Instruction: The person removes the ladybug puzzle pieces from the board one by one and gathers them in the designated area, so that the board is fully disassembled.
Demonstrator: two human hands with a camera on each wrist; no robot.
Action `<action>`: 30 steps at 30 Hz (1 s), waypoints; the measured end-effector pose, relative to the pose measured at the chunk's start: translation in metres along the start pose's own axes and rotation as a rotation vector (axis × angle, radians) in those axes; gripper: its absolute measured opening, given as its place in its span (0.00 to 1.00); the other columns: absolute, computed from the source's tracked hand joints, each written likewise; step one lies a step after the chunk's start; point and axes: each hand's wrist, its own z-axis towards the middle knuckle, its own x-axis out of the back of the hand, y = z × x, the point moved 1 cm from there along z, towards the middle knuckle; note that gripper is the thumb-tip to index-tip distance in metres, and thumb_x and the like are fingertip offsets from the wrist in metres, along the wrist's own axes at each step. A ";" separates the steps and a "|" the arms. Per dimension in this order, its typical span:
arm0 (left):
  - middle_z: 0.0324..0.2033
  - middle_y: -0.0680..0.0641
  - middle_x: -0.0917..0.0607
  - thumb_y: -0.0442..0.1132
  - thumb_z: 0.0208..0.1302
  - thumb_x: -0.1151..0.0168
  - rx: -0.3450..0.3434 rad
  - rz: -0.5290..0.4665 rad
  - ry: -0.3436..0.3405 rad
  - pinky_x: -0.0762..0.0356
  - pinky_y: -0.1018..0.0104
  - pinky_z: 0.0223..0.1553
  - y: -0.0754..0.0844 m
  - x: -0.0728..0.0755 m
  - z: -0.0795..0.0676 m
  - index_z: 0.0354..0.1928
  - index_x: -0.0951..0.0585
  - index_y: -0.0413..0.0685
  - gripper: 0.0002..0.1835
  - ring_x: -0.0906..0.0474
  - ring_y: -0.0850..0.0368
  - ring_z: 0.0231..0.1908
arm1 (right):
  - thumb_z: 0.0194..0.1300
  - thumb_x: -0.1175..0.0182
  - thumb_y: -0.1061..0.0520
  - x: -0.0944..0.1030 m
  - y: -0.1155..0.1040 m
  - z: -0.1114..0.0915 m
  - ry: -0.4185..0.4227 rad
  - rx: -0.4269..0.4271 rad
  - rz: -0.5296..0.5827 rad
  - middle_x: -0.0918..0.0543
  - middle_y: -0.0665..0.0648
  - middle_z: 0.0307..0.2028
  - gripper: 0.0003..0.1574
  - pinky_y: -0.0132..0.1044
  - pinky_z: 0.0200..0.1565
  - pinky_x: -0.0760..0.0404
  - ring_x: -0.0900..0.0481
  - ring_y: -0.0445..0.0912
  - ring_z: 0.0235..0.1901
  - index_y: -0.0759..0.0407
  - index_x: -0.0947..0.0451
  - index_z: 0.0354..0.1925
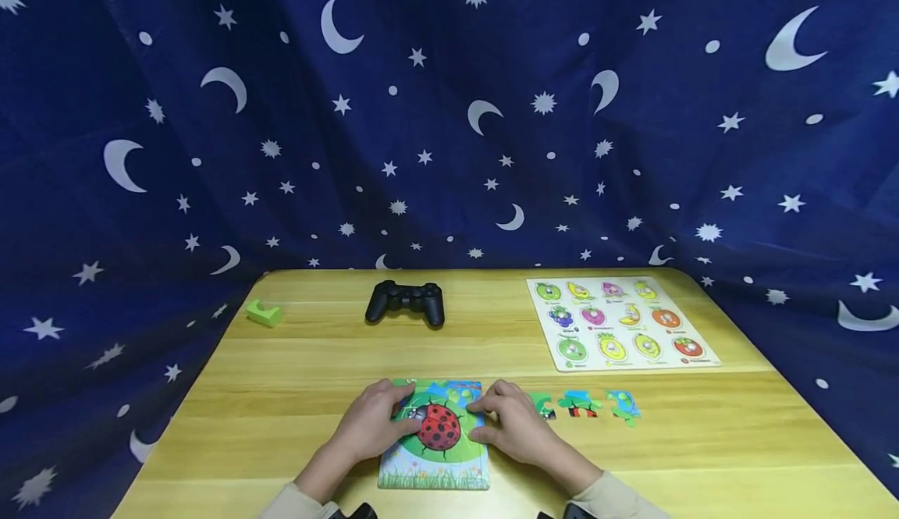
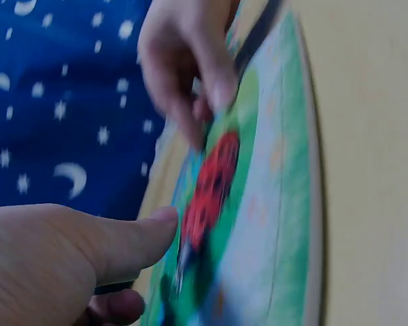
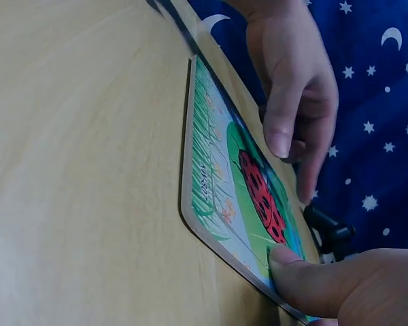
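A square ladybug jigsaw puzzle [image 1: 434,478] lies flat on the table in front of me, with a grassy strip along its near edge. Over its left side is my left hand [image 1: 372,423], thumb and index finger spread apart near the ladybug's head. My right hand [image 1: 518,425] is at the right edge; in the right wrist view its thumb [image 3: 296,275] rests on the puzzle's face. Its other fingers are mostly hidden there. Beside the right hand lie loose puzzle pieces: a green one [image 1: 543,405] partly covered by it, a red-and-blue one [image 1: 580,403] and a blue-green one [image 1: 623,405].
Farther back on the wooden table [image 1: 309,394] sits a black game controller [image 1: 405,302]. A light green notched block [image 1: 264,314] is at the far left. A white fruit puzzle board [image 1: 618,328] lies at the back right. Behind the table hangs a dark blue star-and-moon cloth [image 1: 435,113].
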 end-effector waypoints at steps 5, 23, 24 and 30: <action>0.34 0.54 0.25 0.56 0.54 0.27 -0.104 0.016 -0.082 0.38 0.70 0.31 0.018 -0.007 -0.003 0.63 0.21 0.50 0.35 0.36 0.64 0.32 | 0.52 0.26 0.48 0.000 -0.001 0.000 0.013 -0.008 -0.005 0.26 0.43 0.34 0.20 0.32 0.37 0.39 0.37 0.35 0.34 0.52 0.12 0.44; 0.29 0.56 0.30 0.57 0.48 0.24 -0.112 -0.022 -0.098 0.43 0.73 0.29 0.009 -0.015 -0.004 0.60 0.19 0.59 0.34 0.41 0.64 0.28 | 0.51 0.26 0.43 0.000 -0.002 -0.008 0.078 0.005 -0.095 0.26 0.43 0.33 0.20 0.33 0.38 0.39 0.36 0.35 0.34 0.47 0.12 0.43; 0.29 0.56 0.30 0.57 0.48 0.24 -0.113 -0.018 -0.093 0.43 0.73 0.29 0.009 -0.016 -0.005 0.60 0.19 0.59 0.34 0.41 0.64 0.28 | 0.51 0.26 0.43 0.000 -0.002 -0.008 0.076 0.007 -0.102 0.26 0.43 0.33 0.20 0.33 0.38 0.39 0.36 0.35 0.34 0.47 0.12 0.43; 0.31 0.57 0.28 0.56 0.48 0.24 -0.121 -0.001 -0.071 0.41 0.73 0.30 0.010 -0.018 -0.005 0.60 0.19 0.58 0.35 0.40 0.65 0.29 | 0.50 0.25 0.45 0.001 -0.004 -0.005 0.059 0.011 -0.116 0.24 0.44 0.34 0.19 0.34 0.38 0.38 0.34 0.37 0.34 0.48 0.12 0.41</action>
